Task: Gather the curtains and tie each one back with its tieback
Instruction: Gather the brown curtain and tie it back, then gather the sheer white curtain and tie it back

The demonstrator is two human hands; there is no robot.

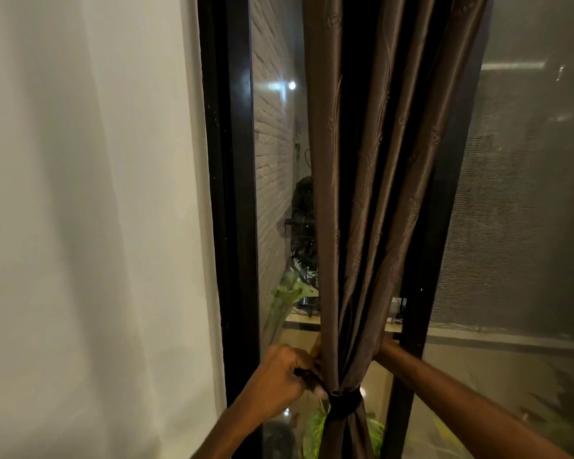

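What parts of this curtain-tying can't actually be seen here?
Head view, the only one:
- Right hand: hidden behind the brown curtain; only the forearm shows.
- Tieback: its back and any knot are behind the gathered folds.
- Left hand: fingertips tucked against the curtain, grip on the tieback end unclear.
- Curtain top and hem: cut off by the frame edges.

A shiny brown curtain (371, 193) with a faint embossed motif was seen. A black tieback (343, 404) and black window frame (236, 193) were noted.

One brown curtain (371, 193); one dark tieback (343, 402); one white curtain (90, 226); one visible hand (284, 376).
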